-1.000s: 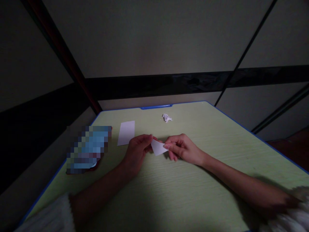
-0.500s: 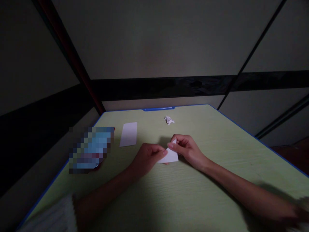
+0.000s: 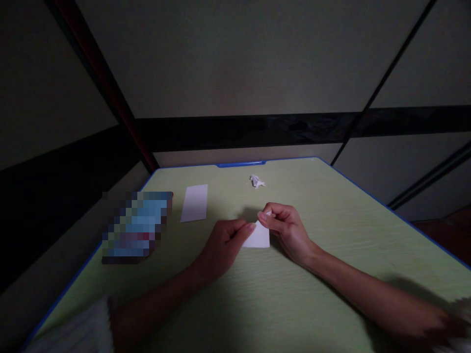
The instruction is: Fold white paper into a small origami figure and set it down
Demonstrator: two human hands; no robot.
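A small white piece of paper (image 3: 258, 237) lies low over the pale green table (image 3: 294, 304), pinched from both sides. My left hand (image 3: 222, 245) grips its left edge with thumb and fingers closed. My right hand (image 3: 285, 226) pinches its upper right corner, fingers curled. Both forearms reach in from the near edge. A flat white paper rectangle (image 3: 194, 203) lies to the left of my hands. Farther back sits a small folded white paper figure (image 3: 256, 182).
A blurred blue object (image 3: 136, 226) rests near the table's left edge. The table has a blue rim (image 3: 241, 163) at the back, close to a dim wall with dark bands. The room is dark.
The paper was held up between both hands a second ago; it has come down towards the table and to the right. My hands have shifted slightly and keep pinching it.
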